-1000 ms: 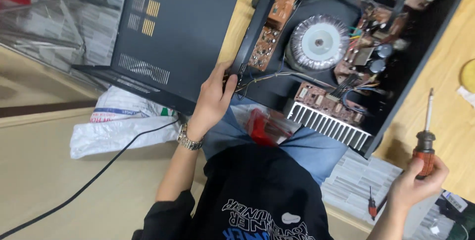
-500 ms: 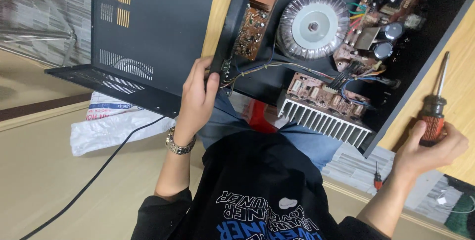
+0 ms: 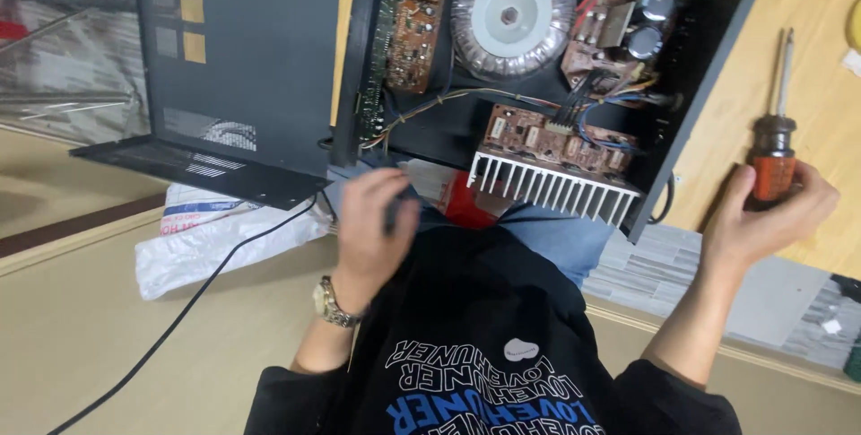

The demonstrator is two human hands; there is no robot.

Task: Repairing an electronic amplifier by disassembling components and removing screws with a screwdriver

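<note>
Left hand (image 3: 372, 224), blurred, has come off the opened black metal amplifier chassis (image 3: 538, 85), grip unclear; right hand (image 3: 762, 215) stays clamped on orange-handled screwdriver (image 3: 775, 143): hands apart, w/ chassis now unsteadied.

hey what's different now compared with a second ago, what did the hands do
The left hand has come off the front edge of the opened amplifier chassis and drawn back toward the body; it is blurred, so whether it holds anything is unclear. The right hand still grips the orange-handled screwdriver, tip pointing away. The detached black cover still lies beside the chassis.
</note>
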